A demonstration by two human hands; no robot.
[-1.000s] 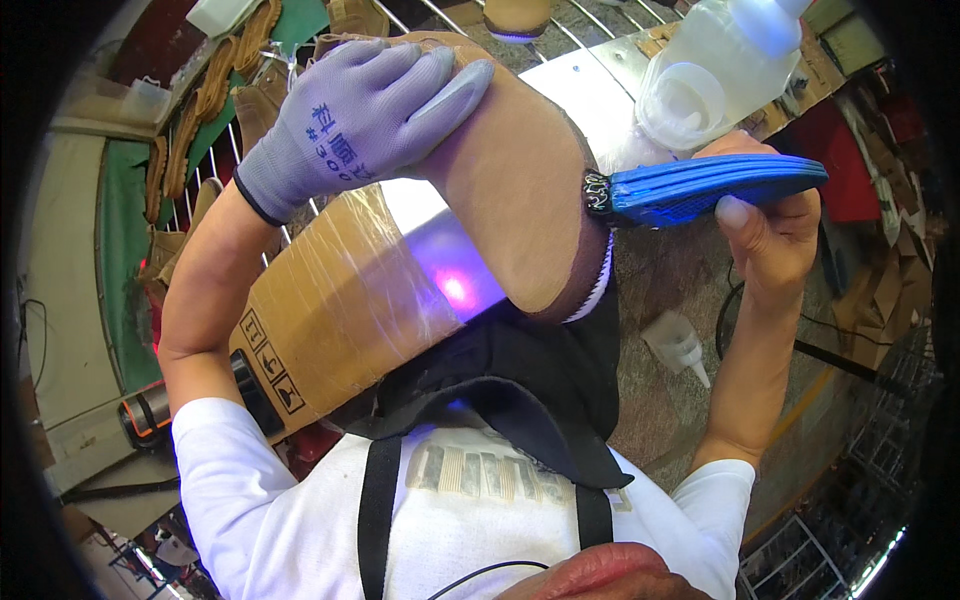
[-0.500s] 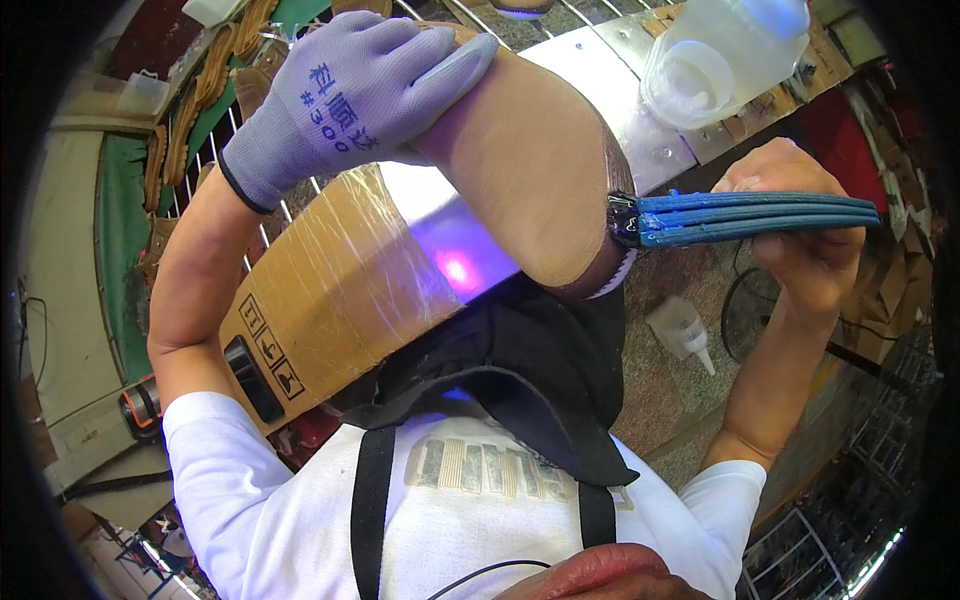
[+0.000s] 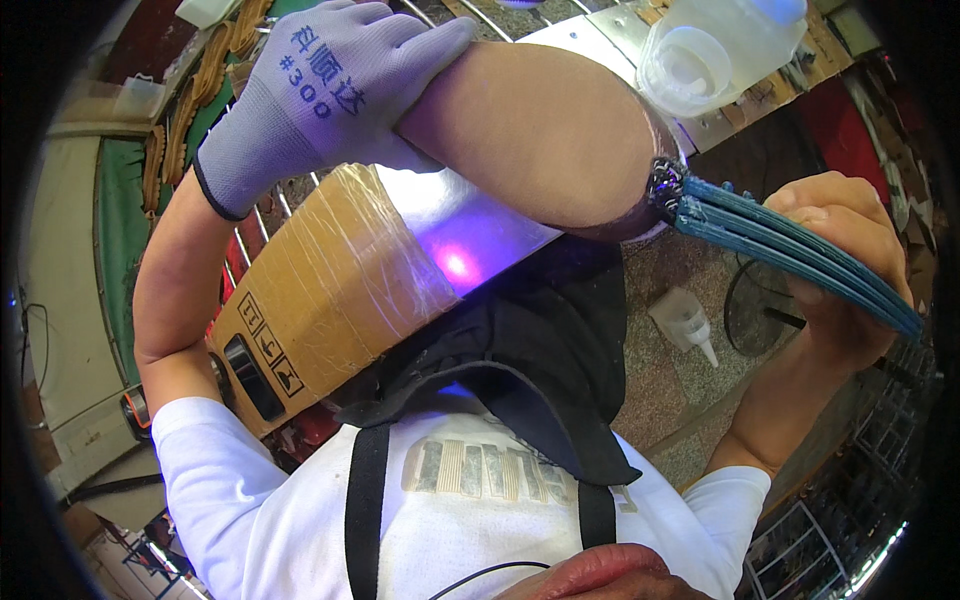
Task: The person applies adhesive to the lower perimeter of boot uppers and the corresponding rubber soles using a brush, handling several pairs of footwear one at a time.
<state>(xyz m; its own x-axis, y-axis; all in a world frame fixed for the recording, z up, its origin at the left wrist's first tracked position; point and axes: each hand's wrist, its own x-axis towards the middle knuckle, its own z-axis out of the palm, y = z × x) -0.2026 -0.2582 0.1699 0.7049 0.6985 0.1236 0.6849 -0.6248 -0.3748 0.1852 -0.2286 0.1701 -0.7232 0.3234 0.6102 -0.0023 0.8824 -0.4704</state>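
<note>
The left hand [image 3: 345,85], in a lilac-grey knitted glove with dark printing and a dark cuff edge, is closed around the left, narrow end of a brown shoe with a flat, smooth tan sole [image 3: 545,130]. Its fingers wrap the far side, with the one nearest the sole lying along the edge. The sole faces up toward the person, and its broad, rounded end points right, above the near edge of a metal-topped bench [image 3: 712,128].

The bare right hand [image 3: 840,215] is curled shut around a blue brush with a ribbed, layered handle [image 3: 755,232]. The handle slopes from the shoe to the near right, and its dark, glossy, bristly tip [image 3: 667,187] touches the side of the shoe at the broad end.

On the far right of the bench stands a large translucent plastic bottle with a blue part [image 3: 740,40], and just in front of it a round translucent cup [image 3: 685,68]; what either holds cannot be told. Lower down, between the shoe and the right forearm, a small translucent squeeze bottle with a pointed nozzle [image 3: 682,320] lies on a speckled grey floor [image 3: 655,370]; its contents are unclear too.

To the left, a brown cardboard sheet covered in clear film [image 3: 330,280] lies beside shiny metal lit by a pink-violet spot. A black apron [image 3: 510,340] hangs over the person's front.
</note>
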